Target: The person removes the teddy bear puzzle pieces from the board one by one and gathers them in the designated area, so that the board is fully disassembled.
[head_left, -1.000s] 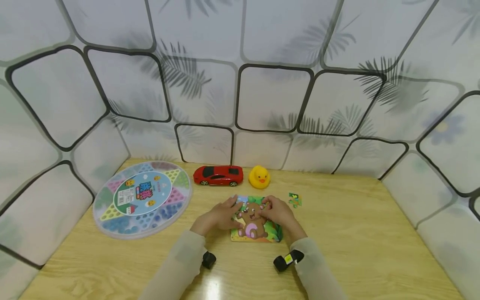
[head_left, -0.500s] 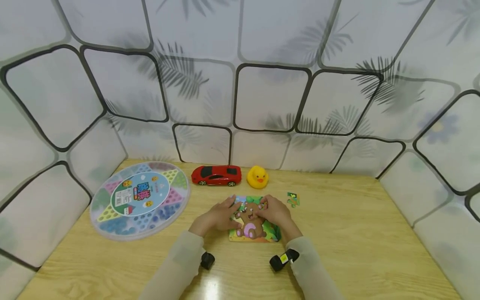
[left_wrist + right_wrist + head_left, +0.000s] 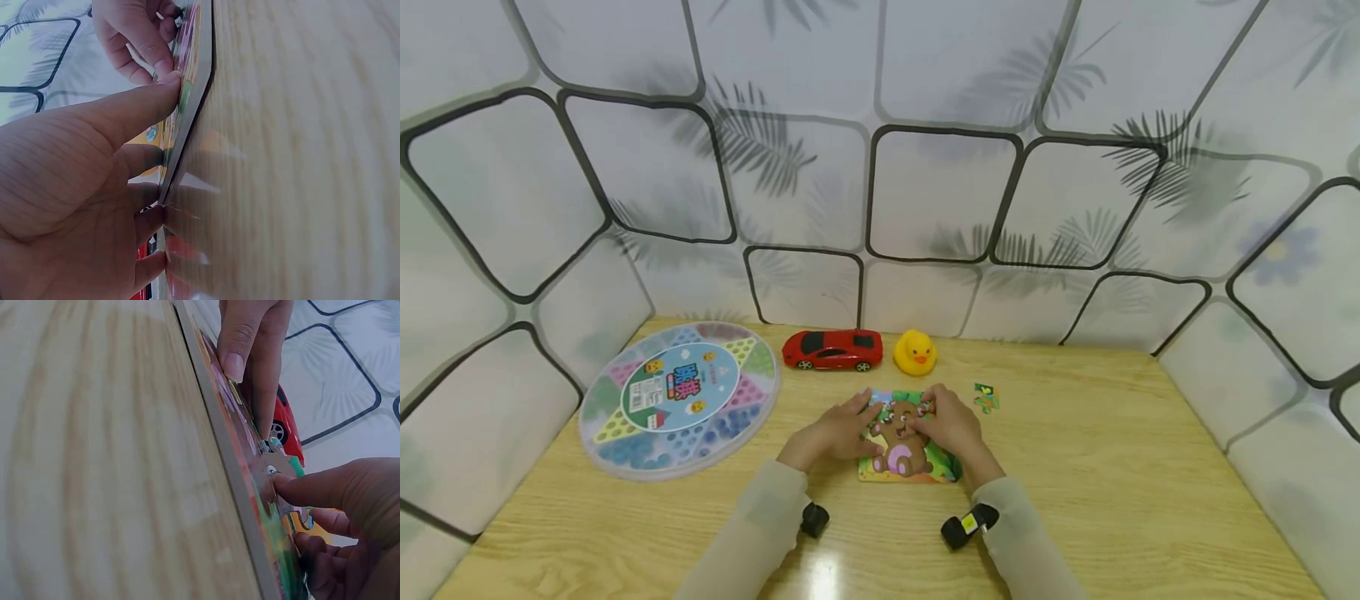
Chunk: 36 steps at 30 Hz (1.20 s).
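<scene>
A bear jigsaw puzzle (image 3: 901, 462) lies flat on the wooden table. My left hand (image 3: 838, 433) rests on its left side with fingers spread, thumb and fingertips touching the board. At the upper right of the picture, my right hand (image 3: 953, 421) pinches a puzzle piece (image 3: 281, 464) between thumb and fingers. That piece stands tilted up from the board in the right wrist view, near the bear's face. My fingers partly hide it, so its outline cannot be told. One loose puzzle piece (image 3: 987, 397) lies on the table right of the board.
Behind the puzzle stand a red toy car (image 3: 832, 350) and a yellow rubber duck (image 3: 915, 352). A round Chinese checkers box (image 3: 617, 450) lies at the left. Patterned cloth walls (image 3: 947, 200) enclose the table (image 3: 1120, 483) at the back and sides.
My right hand's knuckles have risen slightly at the puzzle's upper right, still pinching the piece. The left hand stays in place on the board. The head view has shifted a little.
</scene>
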Each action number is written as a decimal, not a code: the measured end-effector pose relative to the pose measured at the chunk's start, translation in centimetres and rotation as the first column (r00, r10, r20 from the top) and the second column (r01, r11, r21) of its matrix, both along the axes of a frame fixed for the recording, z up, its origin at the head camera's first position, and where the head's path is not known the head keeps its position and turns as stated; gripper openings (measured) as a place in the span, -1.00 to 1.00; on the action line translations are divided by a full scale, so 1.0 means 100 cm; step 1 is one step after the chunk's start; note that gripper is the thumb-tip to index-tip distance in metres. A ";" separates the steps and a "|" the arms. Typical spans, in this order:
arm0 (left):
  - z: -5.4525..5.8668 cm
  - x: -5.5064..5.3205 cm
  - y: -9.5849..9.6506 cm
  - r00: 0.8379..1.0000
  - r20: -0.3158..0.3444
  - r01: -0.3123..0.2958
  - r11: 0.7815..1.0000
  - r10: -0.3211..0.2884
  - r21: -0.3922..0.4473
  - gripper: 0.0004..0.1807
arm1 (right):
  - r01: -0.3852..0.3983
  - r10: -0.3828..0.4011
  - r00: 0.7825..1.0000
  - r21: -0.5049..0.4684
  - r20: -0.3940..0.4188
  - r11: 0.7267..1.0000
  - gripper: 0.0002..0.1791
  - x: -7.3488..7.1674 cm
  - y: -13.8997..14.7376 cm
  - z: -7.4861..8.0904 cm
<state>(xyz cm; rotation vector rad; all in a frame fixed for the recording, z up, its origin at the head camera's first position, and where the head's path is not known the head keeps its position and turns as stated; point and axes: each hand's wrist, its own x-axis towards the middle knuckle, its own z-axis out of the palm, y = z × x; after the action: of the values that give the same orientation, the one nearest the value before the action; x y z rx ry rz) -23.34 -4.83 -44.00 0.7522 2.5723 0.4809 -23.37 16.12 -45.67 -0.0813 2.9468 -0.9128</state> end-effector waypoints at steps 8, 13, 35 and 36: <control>-0.002 -0.002 -0.001 1.000 0.002 -0.005 1.000 0.005 -0.005 -0.18 | -0.021 0.018 0.997 -0.039 -0.076 0.999 -0.64 -0.002 0.002 -0.003; -0.002 -0.002 -0.001 1.000 0.014 -0.009 1.000 0.009 -0.007 -0.17 | -0.031 0.013 0.996 -0.194 -0.093 0.981 -0.72 -0.003 0.005 -0.006; 0.000 0.000 -0.001 1.000 0.005 -0.008 1.000 0.008 0.007 -0.17 | 0.075 -0.063 0.997 -0.615 0.043 0.785 -0.88 -0.007 0.011 -0.017; 0.000 0.000 -0.001 1.000 0.005 -0.009 1.000 0.009 0.006 -0.17 | 0.095 -0.071 0.995 -0.642 0.062 0.761 -0.87 -0.008 0.011 -0.018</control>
<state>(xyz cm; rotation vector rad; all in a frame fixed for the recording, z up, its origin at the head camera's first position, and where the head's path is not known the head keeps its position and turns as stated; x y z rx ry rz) -23.32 -4.94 -44.03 0.7412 2.5718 0.4925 -24.14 17.19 -47.44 0.0406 2.4656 -1.8806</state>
